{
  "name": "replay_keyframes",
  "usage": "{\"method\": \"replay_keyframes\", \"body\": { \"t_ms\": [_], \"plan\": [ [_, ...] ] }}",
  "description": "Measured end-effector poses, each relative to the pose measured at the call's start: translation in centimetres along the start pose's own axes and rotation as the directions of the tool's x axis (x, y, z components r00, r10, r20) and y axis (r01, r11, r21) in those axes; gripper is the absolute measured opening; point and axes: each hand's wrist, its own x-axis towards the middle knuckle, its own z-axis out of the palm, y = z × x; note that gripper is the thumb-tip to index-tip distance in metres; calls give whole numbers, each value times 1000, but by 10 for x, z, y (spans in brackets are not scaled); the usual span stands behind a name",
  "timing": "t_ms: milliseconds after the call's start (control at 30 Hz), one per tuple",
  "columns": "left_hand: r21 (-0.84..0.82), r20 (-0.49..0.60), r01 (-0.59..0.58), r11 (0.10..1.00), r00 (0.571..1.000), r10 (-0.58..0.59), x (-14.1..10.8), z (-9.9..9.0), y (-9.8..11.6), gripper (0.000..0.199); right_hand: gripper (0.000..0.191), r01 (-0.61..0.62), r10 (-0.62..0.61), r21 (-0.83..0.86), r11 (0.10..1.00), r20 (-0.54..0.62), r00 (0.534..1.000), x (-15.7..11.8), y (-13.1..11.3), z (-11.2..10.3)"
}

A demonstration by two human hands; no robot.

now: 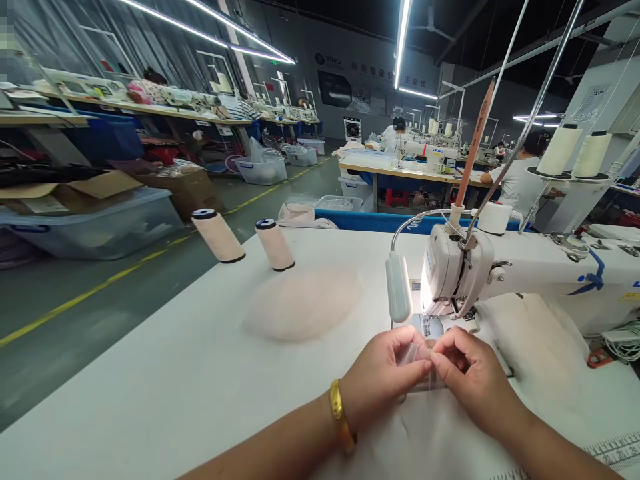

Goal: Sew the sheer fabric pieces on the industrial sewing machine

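Observation:
My left hand [393, 367] and my right hand [467, 373] meet in front of the needle area of a white sewing machine [450, 260]. Both pinch a thin, sheer pale fabric [429, 413], which hangs down from the fingertips toward the table's near edge. The fingertips of the two hands almost touch. A gold bracelet circles my left wrist. The machine's lamp [399, 287] lights the needle area just beyond my hands. Sheer beige fabric pieces lie left of the machine [305, 303] and under its arm [535, 340].
Two peach thread cones [219, 236] [275, 245] stand at the white table's [165, 373] far left edge. A ruler [620, 450] lies at the lower right, and orange-handled snips [600, 358] rest near a cable bundle. Other people sit at machines in the background.

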Motion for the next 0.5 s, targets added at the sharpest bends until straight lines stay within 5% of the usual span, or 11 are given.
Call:
{"method": "replay_keyframes", "body": {
  "t_ms": [500],
  "plan": [
    [-29, -10, -7, 1000, 1000, 6, 0, 0, -2, 28, 21, -45, 44, 23, 999, 29, 999, 0, -1, -1]
  ]
}}
